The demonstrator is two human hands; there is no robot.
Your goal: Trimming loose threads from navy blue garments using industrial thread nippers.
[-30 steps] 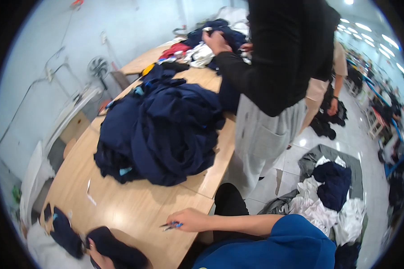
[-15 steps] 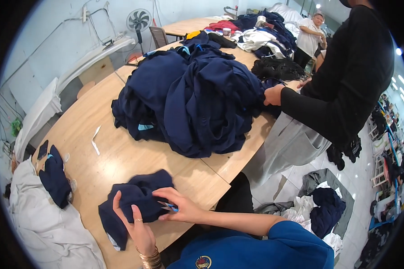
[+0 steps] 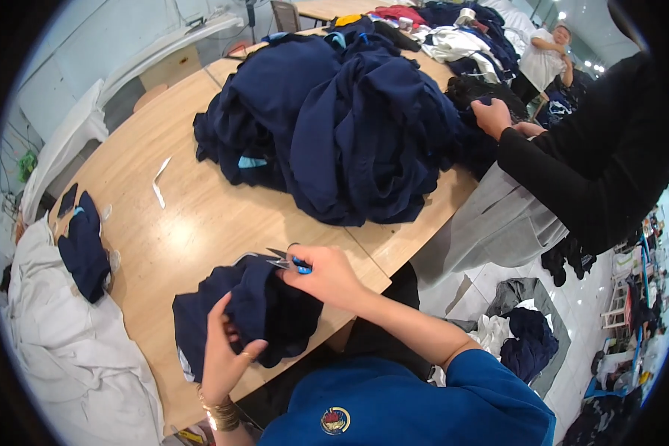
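A piece of dark navy cloth, apparently a garment, lies bunched near the table's front edge. My left hand rests against its near side, thumb and forefinger spread apart, the other fingers partly curled against the cloth. Small scissors with blue handles are held in my right hand, at the cloth's upper right edge. Their dark blades point left, just above the fabric. The right fingertips touch the cloth; part of the grip is hidden behind the hand.
A large navy garment heap fills the table's middle. Beyond its right side, a person in black handles dark cloth. White fabric and a small navy piece lie left. Clothes lie on the floor at right.
My right hand has moved up and right with the scissors, whose blades now show above the cloth. The cloth is more spread out. My left hand has shifted slightly; the view has tilted downward.
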